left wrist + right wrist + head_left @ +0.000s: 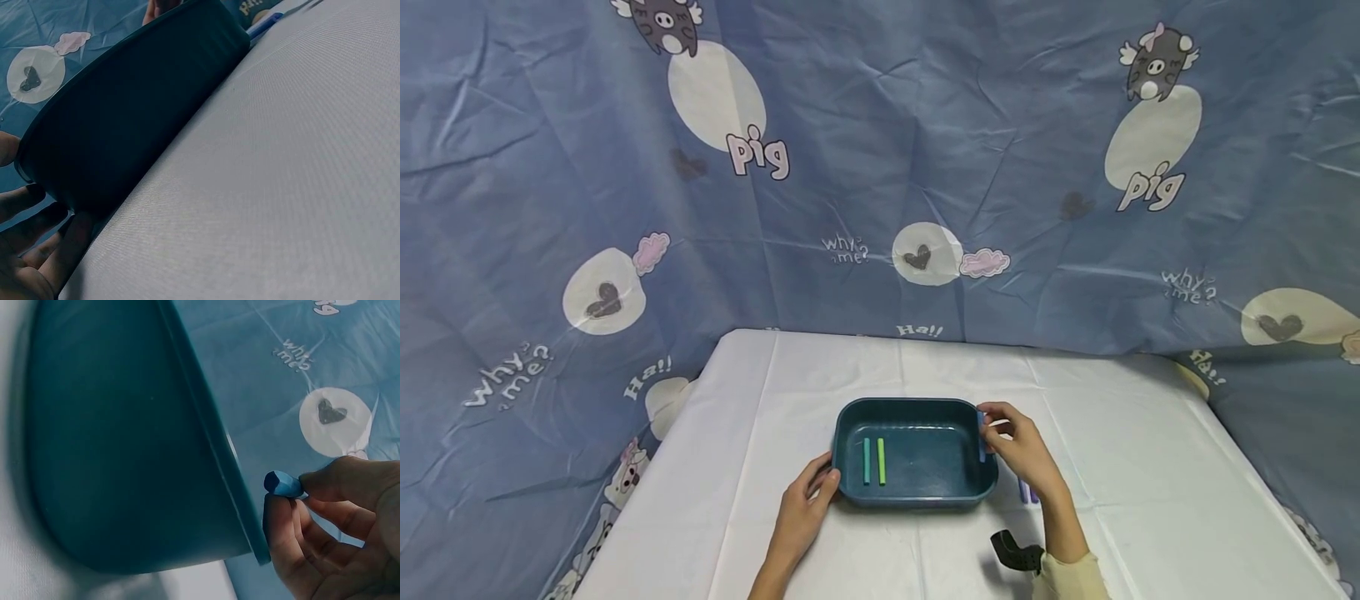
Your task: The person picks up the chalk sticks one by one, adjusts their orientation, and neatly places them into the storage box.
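A dark teal rectangular box [917,502] sits on the white cloth. At its left end my left hand [801,510] holds it, thumb at the rim and fingers against the outer wall, as the left wrist view shows. My right hand [1021,448] pinches a slim blue stick [284,485] between thumb and fingers, at the box's right rim. Inside, toward the left, a teal stick [867,461] and a lime green stick [882,461] lie side by side, roughly parallel and apart.
Just right of the box, purple sticks [1023,492] lie on the cloth, partly hidden by my right wrist. A black strap device [1017,553] is on that wrist. Behind the white-covered table [820,367] hangs a blue printed curtain [850,183].
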Motion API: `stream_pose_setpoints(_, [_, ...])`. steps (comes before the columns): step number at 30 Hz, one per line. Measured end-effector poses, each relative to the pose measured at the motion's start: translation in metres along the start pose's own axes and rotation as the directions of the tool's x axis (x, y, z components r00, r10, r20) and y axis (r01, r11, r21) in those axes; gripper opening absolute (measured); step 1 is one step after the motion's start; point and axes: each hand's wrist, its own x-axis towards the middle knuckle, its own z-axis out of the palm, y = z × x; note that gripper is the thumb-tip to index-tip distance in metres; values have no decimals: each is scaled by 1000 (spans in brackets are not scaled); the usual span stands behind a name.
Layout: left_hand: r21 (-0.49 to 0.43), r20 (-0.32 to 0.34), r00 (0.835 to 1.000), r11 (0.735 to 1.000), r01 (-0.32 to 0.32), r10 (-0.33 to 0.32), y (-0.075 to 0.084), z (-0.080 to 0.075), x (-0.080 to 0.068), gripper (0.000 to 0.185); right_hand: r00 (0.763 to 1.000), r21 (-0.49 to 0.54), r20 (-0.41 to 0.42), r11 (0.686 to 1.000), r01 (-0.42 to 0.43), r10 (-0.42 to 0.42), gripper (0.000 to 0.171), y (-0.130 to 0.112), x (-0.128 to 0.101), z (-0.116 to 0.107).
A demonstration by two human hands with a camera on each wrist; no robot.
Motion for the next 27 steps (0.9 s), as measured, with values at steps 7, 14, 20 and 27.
stream_pose_setpoints(7, [5, -4, 1000, 1000, 3, -3, 1, 0, 1, 46, 1000, 12, 17, 1000, -8, 8, 31, -2, 2, 6])
stream_pose_setpoints(14, [19, 2, 1000, 1000, 2, -2, 1, 1, 1, 45, 999, 9, 37, 1000, 25, -25, 31, -1, 4, 10])
stream_pose_setpoints(20, [16, -6, 1000, 1000, -8, 8, 0, 1, 1, 43, 999, 2, 44, 999, 32, -32, 31, -5, 4, 15])
stream_pose_setpoints(27, [12, -9, 1000, 1000, -8, 8, 0, 1, 0, 43, 998, -1, 62, 1000, -9, 9, 31, -7, 5, 24])
